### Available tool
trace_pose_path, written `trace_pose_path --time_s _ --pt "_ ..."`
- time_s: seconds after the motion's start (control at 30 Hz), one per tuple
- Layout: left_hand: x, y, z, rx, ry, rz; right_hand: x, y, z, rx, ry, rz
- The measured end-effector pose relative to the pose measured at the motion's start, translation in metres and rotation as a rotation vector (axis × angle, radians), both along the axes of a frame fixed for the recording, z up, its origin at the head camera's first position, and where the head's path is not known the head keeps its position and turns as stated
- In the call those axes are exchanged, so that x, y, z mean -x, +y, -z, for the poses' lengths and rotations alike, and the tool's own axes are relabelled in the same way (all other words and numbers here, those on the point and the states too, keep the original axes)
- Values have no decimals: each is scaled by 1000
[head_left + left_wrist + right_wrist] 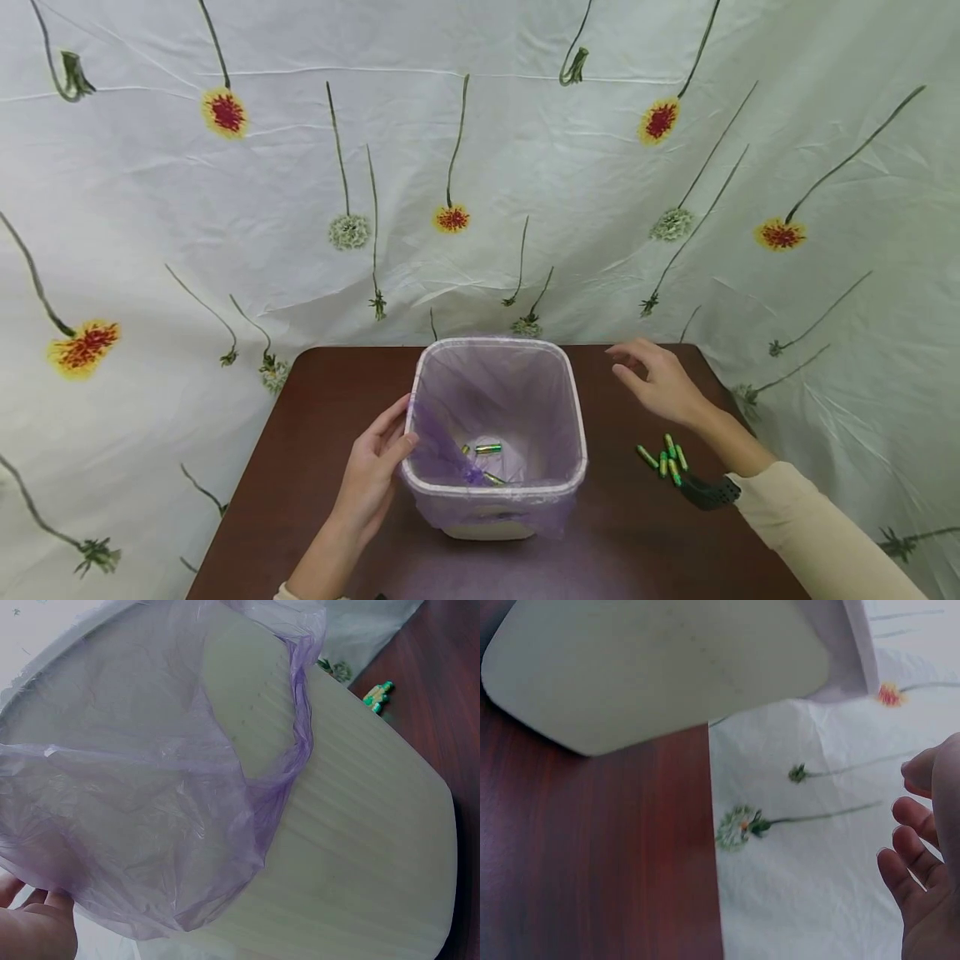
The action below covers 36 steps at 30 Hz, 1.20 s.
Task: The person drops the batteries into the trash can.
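A white bin [495, 490] lined with a thin purple plastic bag [517, 392] stands upright on the table. My left hand [375, 458] holds the bin at its left rim, with the thumb at the edge. The left wrist view shows those fingers against the bag [135, 832], partly out of frame. Inside the bin lie a few green and gold batteries [488, 448]. To its right, my right hand [660, 383] is raised with loosely bent fingers and nothing visible in it. Several more batteries [663, 461] lie on the table near the right wrist.
The dark brown table [330, 392] has rounded far corners. Behind it and on both sides hangs a white cloth [292, 183] printed with flowers. A dark strap [708, 493] circles the right wrist.
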<state>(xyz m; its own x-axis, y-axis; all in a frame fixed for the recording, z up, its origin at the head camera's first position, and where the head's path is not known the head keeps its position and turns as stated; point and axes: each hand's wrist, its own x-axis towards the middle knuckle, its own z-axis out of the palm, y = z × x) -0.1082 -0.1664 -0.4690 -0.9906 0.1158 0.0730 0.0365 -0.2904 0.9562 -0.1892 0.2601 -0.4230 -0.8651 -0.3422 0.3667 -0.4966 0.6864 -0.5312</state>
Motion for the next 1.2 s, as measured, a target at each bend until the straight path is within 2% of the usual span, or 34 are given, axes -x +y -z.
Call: trace_pose_path --time_s 0.27,0.6,0.8,1.2 --pt "-1 -2 0 3 -2 -1 -10 23 18 -7 -30 76" --pt "-5 -3 2 14 -6 -7 -20 52 52 -2 -85 172" --pt "-2 -1 1 11 12 1 -29 73 83 20 -88 277" --pt "0 0 1 12 5 -12 -53 99 143 62 -170 469"
